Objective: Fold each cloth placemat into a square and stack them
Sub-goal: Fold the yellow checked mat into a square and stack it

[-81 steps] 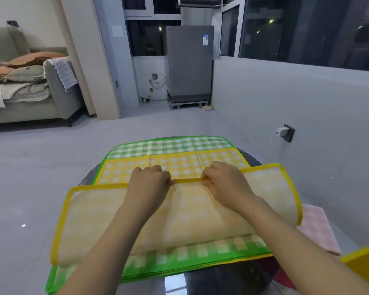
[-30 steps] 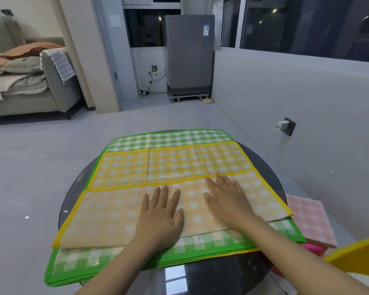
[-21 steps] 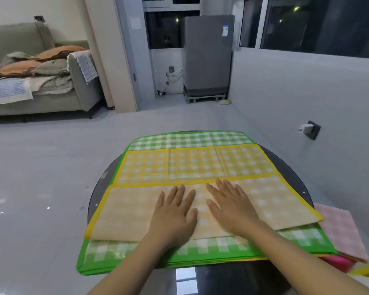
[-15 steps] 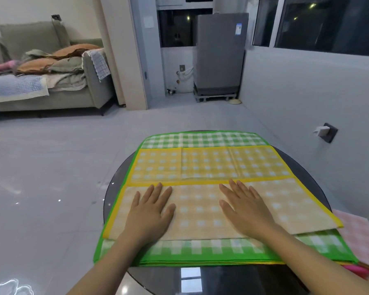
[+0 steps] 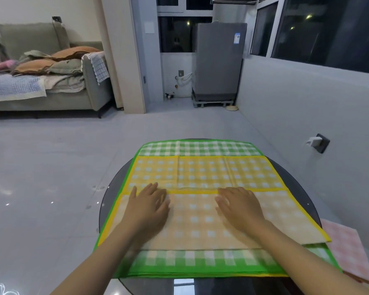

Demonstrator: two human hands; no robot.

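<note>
flat now on the folded yellow placemat (image 5: 202, 209): left hand (image 5: 147, 211) and right hand (image 5: 240, 208), fingers (image 5: 152, 188) straight and spread, pressing, gripping nothing. near half doubled over to a fold line across the middle. under the yellow placemat, a green placemat (image 5: 197, 262), both on the round dark bench (image 5: 111, 192). right of the yellow placemat, a folded pink placemat (image 5: 347, 252).
</note>
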